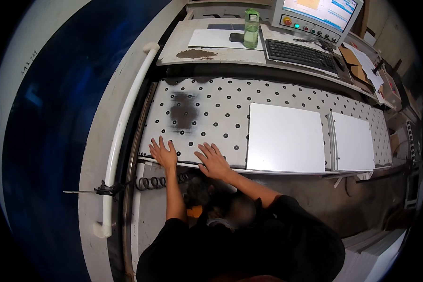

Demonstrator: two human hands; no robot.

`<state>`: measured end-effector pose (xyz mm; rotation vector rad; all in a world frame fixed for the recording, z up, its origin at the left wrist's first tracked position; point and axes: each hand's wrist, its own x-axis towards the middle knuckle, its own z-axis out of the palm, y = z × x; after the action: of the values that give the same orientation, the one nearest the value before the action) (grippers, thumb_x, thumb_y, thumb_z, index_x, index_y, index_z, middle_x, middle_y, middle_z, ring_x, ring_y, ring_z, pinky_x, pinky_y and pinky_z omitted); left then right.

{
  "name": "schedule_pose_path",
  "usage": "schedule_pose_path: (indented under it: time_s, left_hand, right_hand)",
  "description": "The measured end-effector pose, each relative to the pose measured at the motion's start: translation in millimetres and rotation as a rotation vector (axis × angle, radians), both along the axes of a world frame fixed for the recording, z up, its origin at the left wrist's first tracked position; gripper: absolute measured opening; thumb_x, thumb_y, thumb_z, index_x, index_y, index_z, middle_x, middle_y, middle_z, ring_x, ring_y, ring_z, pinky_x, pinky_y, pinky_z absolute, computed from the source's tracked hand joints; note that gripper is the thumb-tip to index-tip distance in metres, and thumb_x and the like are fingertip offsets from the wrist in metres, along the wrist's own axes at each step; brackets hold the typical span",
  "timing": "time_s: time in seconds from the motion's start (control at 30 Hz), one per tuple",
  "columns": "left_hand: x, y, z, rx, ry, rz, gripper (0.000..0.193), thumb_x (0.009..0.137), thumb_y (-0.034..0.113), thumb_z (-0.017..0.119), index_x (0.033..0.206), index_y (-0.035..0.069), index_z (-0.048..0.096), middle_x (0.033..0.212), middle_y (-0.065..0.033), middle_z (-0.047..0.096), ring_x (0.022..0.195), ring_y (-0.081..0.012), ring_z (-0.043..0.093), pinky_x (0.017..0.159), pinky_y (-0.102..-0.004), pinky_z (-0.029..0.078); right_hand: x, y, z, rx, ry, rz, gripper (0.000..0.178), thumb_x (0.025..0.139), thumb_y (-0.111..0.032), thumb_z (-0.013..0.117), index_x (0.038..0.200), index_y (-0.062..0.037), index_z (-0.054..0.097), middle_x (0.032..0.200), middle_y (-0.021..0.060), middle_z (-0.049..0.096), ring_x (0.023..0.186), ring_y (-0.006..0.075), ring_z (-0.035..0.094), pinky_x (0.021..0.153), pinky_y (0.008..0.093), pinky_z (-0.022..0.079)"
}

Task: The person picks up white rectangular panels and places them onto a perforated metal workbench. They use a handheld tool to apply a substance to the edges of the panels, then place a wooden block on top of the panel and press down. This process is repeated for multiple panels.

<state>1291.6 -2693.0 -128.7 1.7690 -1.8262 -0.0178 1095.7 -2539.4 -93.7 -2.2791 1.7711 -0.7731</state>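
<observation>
My left hand (163, 153) lies at the near left part of a pale table (211, 103) dotted with black round studs. Its fingers are spread and hold nothing. To its right, my right hand (214, 160) rests at the table's near edge, fingers stretched out with nothing in them. Right of that hand, apart from it, a white panel (286, 138) lies flat on the studs. Farther right is a stack of smaller white panels (352, 141). A dark worn patch (183, 112) marks the table beyond my left hand.
A white rail (127, 127) runs along the left beside a blue machine cover (56, 127). Behind the table, a shelf carries a green bottle (251, 30), a phone (237, 37), a black keyboard (301, 56) and a monitor with buttons (310, 28). A coiled black hose (150, 182) hangs below the near edge.
</observation>
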Motion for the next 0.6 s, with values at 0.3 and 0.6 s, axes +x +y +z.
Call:
schedule_pose_path:
  time_s: [0.3,0.6]
  left_hand:
    - [-0.9,4.0,6.0,0.036,0.013,-0.030,0.054,0.098,0.035,0.059,0.145,0.008,0.056,0.160,-0.0247,0.036,0.150,-0.0473,0.024,0.124,-0.0554,0.015]
    - [21.9,26.1,3.2,0.097,0.017,-0.157,0.059,0.097,0.036,0.061,0.148,0.008,0.052,0.160,-0.0253,0.035,0.150,-0.0458,0.025,0.124,-0.0542,0.014]
  right_hand:
    - [-1.1,0.2,-1.6,-0.007,0.005,0.000,0.054,0.095,-0.032,0.059,0.143,-0.0067,0.051,0.155,0.0207,0.041,0.147,0.0399,0.033,0.122,0.0563,0.022]
    - [3.2,-3.7,2.5,-0.006,-0.007,0.013,0.054,0.095,-0.032,0.059,0.142,-0.0072,0.052,0.154,0.0199,0.041,0.147,0.0392,0.033,0.122,0.0556,0.022]
